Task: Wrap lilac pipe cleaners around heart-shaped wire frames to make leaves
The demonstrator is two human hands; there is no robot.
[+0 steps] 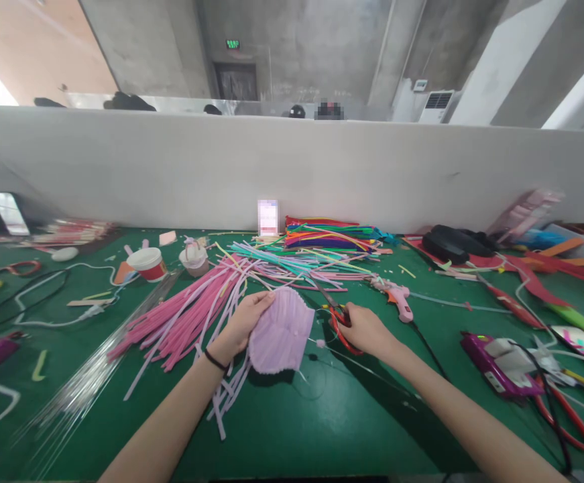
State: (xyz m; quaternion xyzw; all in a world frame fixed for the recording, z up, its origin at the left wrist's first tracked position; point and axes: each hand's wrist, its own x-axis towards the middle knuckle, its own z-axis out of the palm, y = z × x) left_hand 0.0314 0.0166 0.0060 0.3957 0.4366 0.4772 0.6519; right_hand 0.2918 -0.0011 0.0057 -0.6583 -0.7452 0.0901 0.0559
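Note:
My left hand (241, 324) grips the upper left edge of a flat lilac piece made of pipe cleaners (280, 333), held just above the green table (322, 422). My right hand (367, 329) is closed around the red handles of a pair of scissors (339, 318), whose blades point up and left toward the lilac piece. A heap of pink and lilac pipe cleaners (181, 318) lies under and left of my left hand.
Bundles of coloured pipe cleaners (326, 238) lie at the back. A pink glue gun (397, 298) rests right of the scissors. A red paper cup (148, 263), thin wires (85, 382), a magenta device (497, 365) and red scraps (533, 275) surround them. A grey partition (292, 168) stands behind.

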